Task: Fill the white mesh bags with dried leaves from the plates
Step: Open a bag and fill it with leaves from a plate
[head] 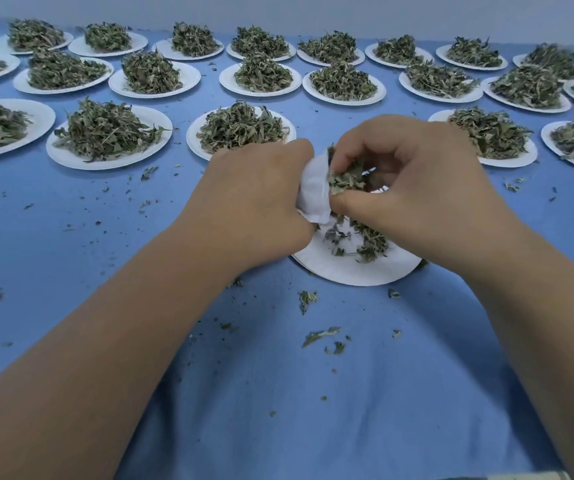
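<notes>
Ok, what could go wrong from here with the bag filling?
1. Spill: the right hand pinches a loose clump of dried leaves at the white mesh bag. Bits may miss it, as scraps already litter the blue cloth.
2. The left hand bunches the bag, so its mouth may close up.
3. The left hand's knuckles sit near a heaped plate; a nudge could scatter it.

a blue tablecloth (278, 393) spreads from near to far, left to right, softly creased nearby. beyond its far edge, a plain pale grey wall (313, 8). soft, even light.
</notes>
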Demonstrator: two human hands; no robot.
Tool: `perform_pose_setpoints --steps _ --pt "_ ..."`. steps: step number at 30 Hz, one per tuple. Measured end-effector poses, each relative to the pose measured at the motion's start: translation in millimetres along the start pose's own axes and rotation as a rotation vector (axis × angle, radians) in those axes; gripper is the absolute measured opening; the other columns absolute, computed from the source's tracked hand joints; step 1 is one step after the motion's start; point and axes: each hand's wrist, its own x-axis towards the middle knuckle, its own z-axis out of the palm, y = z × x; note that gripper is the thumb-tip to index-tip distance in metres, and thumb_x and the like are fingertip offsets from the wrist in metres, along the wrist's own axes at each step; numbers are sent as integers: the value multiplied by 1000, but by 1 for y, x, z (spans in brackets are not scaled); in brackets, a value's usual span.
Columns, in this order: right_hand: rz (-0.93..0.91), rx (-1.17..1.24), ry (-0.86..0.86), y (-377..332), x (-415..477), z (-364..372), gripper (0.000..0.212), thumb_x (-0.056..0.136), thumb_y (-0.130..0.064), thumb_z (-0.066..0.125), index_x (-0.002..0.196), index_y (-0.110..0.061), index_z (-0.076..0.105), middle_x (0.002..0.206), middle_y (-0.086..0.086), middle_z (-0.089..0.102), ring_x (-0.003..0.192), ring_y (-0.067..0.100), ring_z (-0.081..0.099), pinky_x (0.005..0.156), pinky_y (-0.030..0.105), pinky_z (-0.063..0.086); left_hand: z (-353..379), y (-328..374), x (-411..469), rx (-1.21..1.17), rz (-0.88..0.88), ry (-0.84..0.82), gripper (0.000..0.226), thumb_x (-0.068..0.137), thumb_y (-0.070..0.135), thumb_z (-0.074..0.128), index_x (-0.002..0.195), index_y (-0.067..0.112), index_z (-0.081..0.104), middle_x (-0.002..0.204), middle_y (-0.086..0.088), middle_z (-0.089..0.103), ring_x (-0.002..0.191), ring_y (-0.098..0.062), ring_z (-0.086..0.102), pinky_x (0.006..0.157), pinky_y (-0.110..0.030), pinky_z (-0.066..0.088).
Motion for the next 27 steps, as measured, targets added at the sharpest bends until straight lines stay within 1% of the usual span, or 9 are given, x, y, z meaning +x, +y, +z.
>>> perform_pose_setpoints --steps 2,6,9,12,14,17,19,22,27 --pt "51 61 -40 2 1 -2 22 72 -14 84 87 -27 74 92 -6 71 69 6 62 73 36 55 0 1 0 -7 7 4 30 67 27 69 75 25 40 69 6 50 67 -23 51 56 -32 25" --pt "141 335 -225 6 -1 -10 31 83 -2 79 102 -27 75 108 -6 75 99 13 73 91 38 59 -1 -2 2 -12 3 -24 22 69 24 67 80 23 47 72 5 56 71 -25 55 55 -32 32" --pt "124 352 -180 7 -1 -10 35 87 6 71 102 -26 74 92 -15 77 80 5 74 84 37 61 0 -2 1 -43 -17 6 17 70 23 64 79 23 50 72 4 59 72 -25 57 57 -36 43" --pt "167 325 -64 7 3 -2 30 81 4 73 98 -18 64 77 0 75 66 17 72 70 43 62 3 -1 2 -48 7 33 23 69 25 65 72 25 43 66 5 51 64 -20 51 53 -34 38" --pt "141 275 -6 8 4 5 25 78 1 75 91 -15 61 76 7 74 59 13 68 59 30 56 4 0 2 -35 30 41 35 68 28 67 68 27 32 62 7 43 60 -10 44 50 -31 30" --pt "85 185 8 9 3 11 14 76 -3 80 81 -13 70 76 2 74 51 -3 54 55 8 38 6 -2 3 -34 36 52 28 68 31 65 74 26 39 62 8 44 61 -8 43 51 -31 32" --pt "82 255 -31 9 3 10 9 78 -5 82 81 -9 75 77 5 75 55 4 60 57 15 45 8 -3 3 -52 41 66 23 66 33 62 77 25 43 61 8 45 59 -11 45 50 -31 35" --pt "47 351 -147 10 1 7 8 86 -5 78 91 -10 80 87 11 77 81 37 71 74 48 58 9 -5 3 -80 42 83 25 64 33 61 70 28 38 57 8 42 55 -9 42 48 -28 28" --pt "-17 300 -375 10 1 -3 43 87 -7 58 103 -42 77 96 15 72 90 40 55 83 46 46 8 -6 2 -128 51 131 32 60 29 60 64 33 28 51 8 29 48 -9 32 50 -25 19"
